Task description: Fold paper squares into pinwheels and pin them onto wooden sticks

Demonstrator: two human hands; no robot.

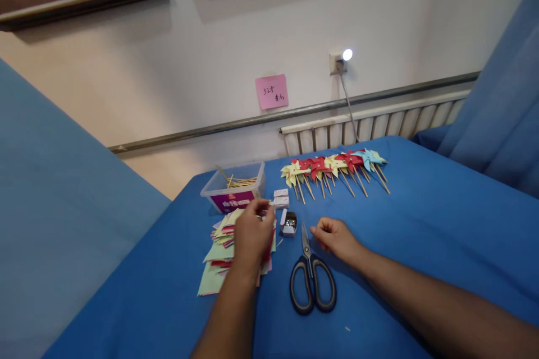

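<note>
My left hand [254,231] is over a stack of coloured paper sheets [215,279], its fingers curled together near the small white boxes [281,201]. Anything between those fingertips is too small to make out. Close to the tip of the scissors [306,249], my right hand [332,237] is held in a pinch, and what it may hold is hidden. The scissors lie with blades together and dark handles towards me. Between the hands stands a small opened box [288,224] with shiny little pieces inside.
Several paper pinwheels [316,168] on sticks lie in a row at the back. A clear plastic tub [257,178] with thin sticks [242,182] stands back left. Behind the blue-covered table [421,224] are a radiator [374,122] and a plugged-in cable [348,102].
</note>
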